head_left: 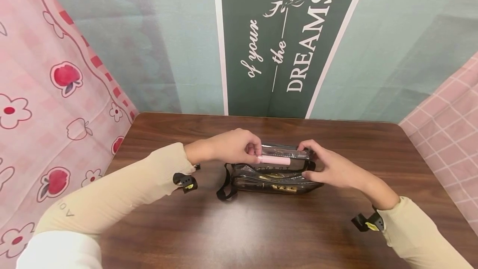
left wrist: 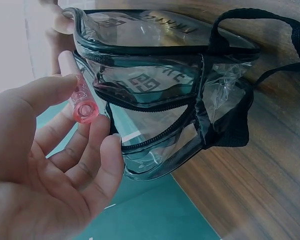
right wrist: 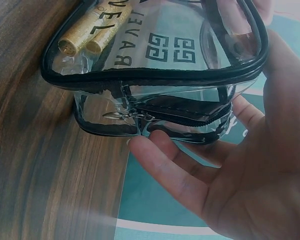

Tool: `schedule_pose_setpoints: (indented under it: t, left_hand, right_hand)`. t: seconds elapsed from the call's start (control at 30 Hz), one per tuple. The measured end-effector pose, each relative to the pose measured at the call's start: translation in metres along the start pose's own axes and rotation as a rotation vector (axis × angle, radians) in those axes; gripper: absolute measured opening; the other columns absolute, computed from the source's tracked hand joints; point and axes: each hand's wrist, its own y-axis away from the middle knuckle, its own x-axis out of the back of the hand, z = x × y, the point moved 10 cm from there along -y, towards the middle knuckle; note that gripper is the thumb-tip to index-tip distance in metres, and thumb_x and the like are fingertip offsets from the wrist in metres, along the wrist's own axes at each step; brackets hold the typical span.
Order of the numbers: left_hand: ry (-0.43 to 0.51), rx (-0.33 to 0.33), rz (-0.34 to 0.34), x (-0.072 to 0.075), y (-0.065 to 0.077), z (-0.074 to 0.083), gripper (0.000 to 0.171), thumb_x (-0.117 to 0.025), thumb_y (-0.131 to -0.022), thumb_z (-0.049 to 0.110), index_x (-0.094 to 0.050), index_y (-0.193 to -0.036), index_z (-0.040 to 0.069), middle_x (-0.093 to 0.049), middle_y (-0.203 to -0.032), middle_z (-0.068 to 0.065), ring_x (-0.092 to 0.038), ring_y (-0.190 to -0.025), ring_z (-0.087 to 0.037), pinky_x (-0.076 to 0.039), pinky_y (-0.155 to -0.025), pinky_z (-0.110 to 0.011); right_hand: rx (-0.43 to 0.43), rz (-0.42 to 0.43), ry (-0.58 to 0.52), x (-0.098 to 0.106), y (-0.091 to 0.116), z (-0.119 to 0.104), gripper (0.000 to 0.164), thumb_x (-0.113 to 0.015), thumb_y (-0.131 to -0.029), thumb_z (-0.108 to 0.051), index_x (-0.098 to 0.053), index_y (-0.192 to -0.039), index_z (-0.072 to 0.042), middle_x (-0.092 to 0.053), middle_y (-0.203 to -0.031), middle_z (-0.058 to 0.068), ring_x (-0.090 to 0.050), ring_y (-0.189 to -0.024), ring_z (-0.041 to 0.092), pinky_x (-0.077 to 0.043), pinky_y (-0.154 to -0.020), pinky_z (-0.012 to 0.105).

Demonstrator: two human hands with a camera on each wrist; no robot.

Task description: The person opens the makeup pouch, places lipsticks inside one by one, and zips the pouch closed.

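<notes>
A clear zippered pouch (head_left: 257, 182) with black trim and printed lettering stands on the table, its zipped top parted. My left hand (head_left: 236, 145) pinches a pink lip gloss tube (head_left: 275, 160) between thumb and fingers, level over the pouch's opening. In the left wrist view the lip gloss tube (left wrist: 80, 92) shows a pale pink cap and a translucent body, beside the open zipper (left wrist: 162, 132). My right hand (head_left: 334, 168) holds the pouch's right end, thumb on the near side and fingers on the far side. Gold glittery tubes (right wrist: 85, 35) lie inside the pouch.
The pouch stands on a brown wood-grain table (head_left: 239, 231). A black strap loop (head_left: 225, 190) hangs off its left end. Behind the table hangs a green curtain (head_left: 186, 53) with printed words; pink patterned cloths (head_left: 56, 107) hang at the sides.
</notes>
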Motion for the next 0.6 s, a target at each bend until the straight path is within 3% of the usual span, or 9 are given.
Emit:
schedule_pose_setpoints:
  t: [0.43, 0.6]
  left_hand:
    - [0.004, 0.003, 0.001, -0.0023, -0.0034, 0.001, 0.008, -0.074, -0.093, 0.022, -0.069, -0.092, 0.015, -0.063, -0.076, 0.007, -0.054, -0.066, -0.005, -0.044, -0.066, -0.022]
    - [-0.012, -0.001, 0.007, -0.0039, -0.0047, -0.0003, 0.018, -0.073, -0.094, 0.024, -0.07, -0.107, 0.013, -0.068, -0.082, 0.008, -0.059, -0.069, -0.006, -0.047, -0.067, -0.023]
  right_hand:
    - [-0.001, 0.008, 0.022, 0.0009, 0.001, -0.0004, 0.062, -0.079, -0.084, -0.013, -0.042, -0.132, -0.024, -0.064, -0.099, 0.009, -0.059, -0.08, 0.016, -0.047, -0.057, 0.028]
    - [0.003, 0.009, 0.02, 0.0005, 0.0008, -0.0002, 0.062, -0.079, -0.084, -0.013, -0.042, -0.132, -0.025, -0.064, -0.102, 0.008, -0.06, -0.082, 0.016, -0.047, -0.057, 0.027]
